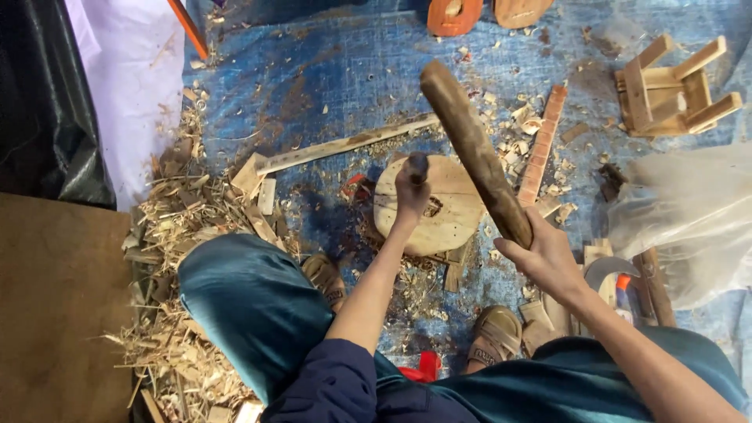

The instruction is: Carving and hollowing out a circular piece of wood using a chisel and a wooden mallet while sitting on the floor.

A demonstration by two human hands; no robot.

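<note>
Knees in teal trousers [251,305] frame the work. Chisel handle [418,167] is gripped upright by L hand [410,192], fingers clenched, on round wood disc [427,205] w/ centre slot; wooden club [474,153] is clenched by R hand [540,254], raised for striking. Shavings [184,235] lie at left.

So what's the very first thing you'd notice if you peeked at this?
Probably the thick wooden club raised in the middle, held in the grip of the right hand. Just left of it, the left hand holds a dark-handled tool upright on a round wooden disc lying on the blue tarp. A big heap of wood shavings sprawls at the left.
</note>
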